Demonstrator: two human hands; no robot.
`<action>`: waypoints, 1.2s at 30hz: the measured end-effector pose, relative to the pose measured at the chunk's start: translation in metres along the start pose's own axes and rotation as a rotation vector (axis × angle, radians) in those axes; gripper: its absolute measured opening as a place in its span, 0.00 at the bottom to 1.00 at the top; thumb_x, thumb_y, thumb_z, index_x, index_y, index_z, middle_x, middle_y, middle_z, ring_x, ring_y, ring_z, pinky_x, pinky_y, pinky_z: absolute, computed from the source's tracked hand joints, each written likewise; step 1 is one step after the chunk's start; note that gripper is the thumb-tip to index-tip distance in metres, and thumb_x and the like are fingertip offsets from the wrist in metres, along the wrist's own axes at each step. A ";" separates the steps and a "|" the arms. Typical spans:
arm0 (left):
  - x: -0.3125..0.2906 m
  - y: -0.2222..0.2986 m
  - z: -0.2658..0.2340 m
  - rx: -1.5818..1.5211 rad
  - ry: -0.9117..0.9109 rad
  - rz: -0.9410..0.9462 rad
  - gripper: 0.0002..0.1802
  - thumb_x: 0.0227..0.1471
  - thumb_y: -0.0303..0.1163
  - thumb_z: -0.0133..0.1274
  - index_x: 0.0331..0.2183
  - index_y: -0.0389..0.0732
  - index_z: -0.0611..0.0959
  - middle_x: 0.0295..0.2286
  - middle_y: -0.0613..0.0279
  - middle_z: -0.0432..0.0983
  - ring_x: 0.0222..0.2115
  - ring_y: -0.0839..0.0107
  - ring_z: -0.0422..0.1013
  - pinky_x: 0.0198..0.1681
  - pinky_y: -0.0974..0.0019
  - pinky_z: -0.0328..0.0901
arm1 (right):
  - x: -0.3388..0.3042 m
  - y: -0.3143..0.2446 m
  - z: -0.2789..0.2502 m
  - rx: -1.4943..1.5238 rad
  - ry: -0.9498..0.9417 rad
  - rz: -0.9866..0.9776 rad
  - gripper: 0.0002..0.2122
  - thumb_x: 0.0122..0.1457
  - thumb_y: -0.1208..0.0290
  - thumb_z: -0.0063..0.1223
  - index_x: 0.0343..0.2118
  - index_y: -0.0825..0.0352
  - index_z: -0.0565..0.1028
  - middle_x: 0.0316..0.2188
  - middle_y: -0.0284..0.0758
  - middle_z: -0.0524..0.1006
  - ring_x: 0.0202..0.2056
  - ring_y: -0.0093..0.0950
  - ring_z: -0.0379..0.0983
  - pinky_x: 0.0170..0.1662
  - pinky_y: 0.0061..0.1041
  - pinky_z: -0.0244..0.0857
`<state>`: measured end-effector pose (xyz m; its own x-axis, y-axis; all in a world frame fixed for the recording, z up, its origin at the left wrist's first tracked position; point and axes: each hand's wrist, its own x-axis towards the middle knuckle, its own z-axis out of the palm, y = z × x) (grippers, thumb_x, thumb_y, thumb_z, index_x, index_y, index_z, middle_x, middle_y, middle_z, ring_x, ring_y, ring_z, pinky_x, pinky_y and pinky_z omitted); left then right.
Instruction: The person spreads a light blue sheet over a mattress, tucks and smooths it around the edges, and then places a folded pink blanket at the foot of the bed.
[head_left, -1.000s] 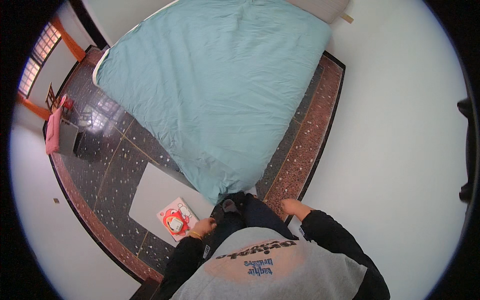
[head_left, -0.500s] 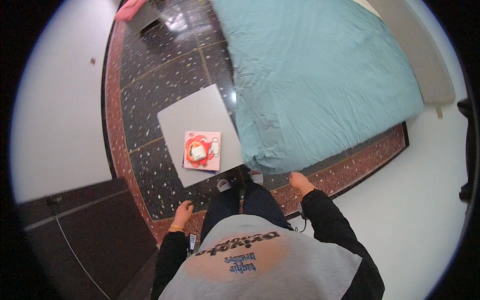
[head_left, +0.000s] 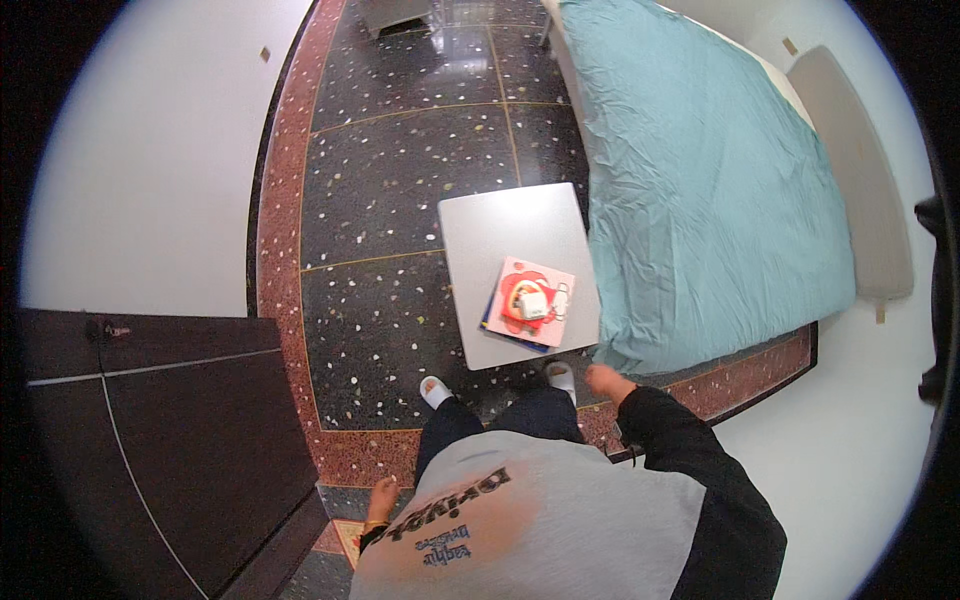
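Observation:
My left hand (head_left: 383,498) hangs low beside my grey shirt, its fingers loosely curled and nothing seen in it. My right hand (head_left: 605,380) is loosely closed near the front corner of a bed with a teal sheet (head_left: 715,200); no object shows in it. Ahead of my feet stands a small light-grey table (head_left: 505,220). On it lies a flat pink square box or book (head_left: 551,328) with a red cartoon print, over a dark blue flat item (head_left: 489,312). A small white object (head_left: 533,305) rests on top. Neither hand touches the table.
A dark brown door (head_left: 190,420) with a key in its lock stands at the left. A white wall (head_left: 170,180) runs along the speckled dark floor (head_left: 390,200). A grey padded panel (head_left: 845,160) leans behind the bed. Part of a patterned mat (head_left: 348,538) shows by my left hand.
My view has turned, so the table and bed sit further right. My left hand has dropped back beside my body. My feet, in white slippers, now stand further apart. The items stay on the table.

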<state>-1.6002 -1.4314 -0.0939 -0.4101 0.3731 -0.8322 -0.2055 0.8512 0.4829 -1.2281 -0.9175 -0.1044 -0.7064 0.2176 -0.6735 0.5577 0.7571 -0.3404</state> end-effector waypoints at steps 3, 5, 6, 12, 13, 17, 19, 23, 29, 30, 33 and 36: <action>0.026 0.007 -0.073 0.148 0.193 0.126 0.18 0.49 0.38 0.45 0.38 0.35 0.71 0.29 0.55 0.70 0.31 0.70 0.68 0.33 0.68 0.63 | 0.026 -0.060 0.004 0.244 -0.184 -0.149 0.10 0.42 0.67 0.44 0.17 0.69 0.72 0.20 0.45 0.71 0.23 0.43 0.66 0.25 0.40 0.60; 0.040 0.018 -0.116 0.021 0.305 0.111 0.16 0.49 0.36 0.44 0.37 0.35 0.71 0.27 0.55 0.70 0.30 0.68 0.68 0.32 0.68 0.64 | 0.055 -0.101 -0.007 0.011 -0.244 -0.403 0.11 0.42 0.64 0.46 0.19 0.68 0.73 0.21 0.42 0.71 0.24 0.44 0.66 0.27 0.39 0.60; 0.057 0.030 -0.130 -0.036 0.294 0.026 0.15 0.49 0.35 0.44 0.36 0.34 0.71 0.26 0.55 0.70 0.30 0.68 0.68 0.31 0.68 0.64 | 0.055 -0.117 -0.016 0.249 -0.099 -0.143 0.11 0.43 0.64 0.46 0.23 0.67 0.75 0.23 0.43 0.72 0.26 0.44 0.67 0.29 0.38 0.61; 0.167 0.115 -0.201 -0.089 0.278 0.145 0.11 0.50 0.31 0.41 0.29 0.32 0.73 0.22 0.61 0.67 0.22 0.72 0.64 0.24 0.70 0.61 | 0.134 -0.168 -0.121 0.450 0.020 0.155 0.14 0.48 0.63 0.39 0.30 0.67 0.72 0.28 0.44 0.73 0.32 0.40 0.69 0.35 0.35 0.62; 0.190 0.138 -0.212 0.151 0.183 0.091 0.13 0.46 0.30 0.46 0.35 0.33 0.72 0.30 0.55 0.70 0.30 0.64 0.69 0.32 0.62 0.64 | 0.146 -0.167 -0.138 0.454 0.062 0.218 0.14 0.49 0.63 0.38 0.29 0.68 0.72 0.29 0.45 0.72 0.32 0.41 0.69 0.35 0.36 0.62; 0.248 0.224 -0.239 0.124 0.054 0.279 0.11 0.44 0.31 0.42 0.20 0.34 0.72 0.15 0.60 0.66 0.20 0.71 0.65 0.24 0.67 0.59 | 0.213 -0.149 -0.180 0.382 0.240 0.323 0.13 0.45 0.68 0.38 0.23 0.73 0.73 0.23 0.50 0.72 0.27 0.44 0.69 0.30 0.37 0.63; 0.274 0.271 -0.264 -0.020 -0.011 0.257 0.14 0.47 0.34 0.39 0.19 0.33 0.71 0.16 0.54 0.65 0.18 0.66 0.63 0.23 0.64 0.59 | 0.249 -0.127 -0.202 0.153 0.005 0.162 0.11 0.41 0.71 0.41 0.22 0.73 0.73 0.24 0.49 0.72 0.27 0.43 0.70 0.29 0.37 0.64; 0.312 0.359 -0.333 0.316 0.136 0.284 0.17 0.49 0.36 0.38 0.22 0.32 0.73 0.20 0.50 0.68 0.20 0.61 0.64 0.26 0.62 0.62 | 0.331 -0.098 -0.289 0.126 -0.026 0.145 0.11 0.39 0.70 0.42 0.22 0.71 0.74 0.26 0.47 0.73 0.29 0.43 0.69 0.32 0.39 0.62; 0.402 0.499 -0.405 0.297 0.212 0.182 0.16 0.47 0.37 0.39 0.23 0.34 0.74 0.22 0.49 0.69 0.23 0.58 0.65 0.29 0.61 0.62 | 0.448 -0.092 -0.518 0.237 0.282 0.048 0.11 0.47 0.68 0.42 0.22 0.73 0.72 0.28 0.46 0.71 0.31 0.42 0.67 0.33 0.37 0.61; 0.420 0.520 -0.408 0.316 0.198 0.167 0.15 0.47 0.37 0.40 0.24 0.34 0.74 0.22 0.49 0.69 0.23 0.58 0.65 0.29 0.61 0.62 | 0.475 -0.091 -0.556 0.303 0.208 0.188 0.12 0.48 0.66 0.40 0.30 0.69 0.71 0.30 0.46 0.71 0.35 0.43 0.67 0.36 0.37 0.61; 0.476 0.584 -0.422 0.379 0.152 0.124 0.15 0.46 0.37 0.40 0.24 0.34 0.75 0.23 0.49 0.70 0.25 0.57 0.66 0.31 0.60 0.62 | 0.519 -0.071 -0.631 0.469 0.476 0.246 0.12 0.49 0.66 0.40 0.31 0.68 0.71 0.31 0.46 0.72 0.35 0.42 0.67 0.37 0.36 0.61; 0.537 0.659 -0.444 0.505 0.089 0.139 0.15 0.46 0.37 0.40 0.25 0.35 0.75 0.24 0.48 0.71 0.27 0.56 0.66 0.32 0.60 0.62 | 0.544 -0.040 -0.659 0.567 0.627 0.368 0.12 0.48 0.66 0.40 0.30 0.68 0.72 0.29 0.45 0.72 0.34 0.42 0.68 0.36 0.36 0.62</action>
<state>-2.3502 -0.8340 -0.1012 -0.4812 0.4809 -0.7329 0.3004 0.8759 0.3775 -1.9217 -0.4232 -0.0252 -0.4565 0.8043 -0.3803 0.8072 0.1947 -0.5572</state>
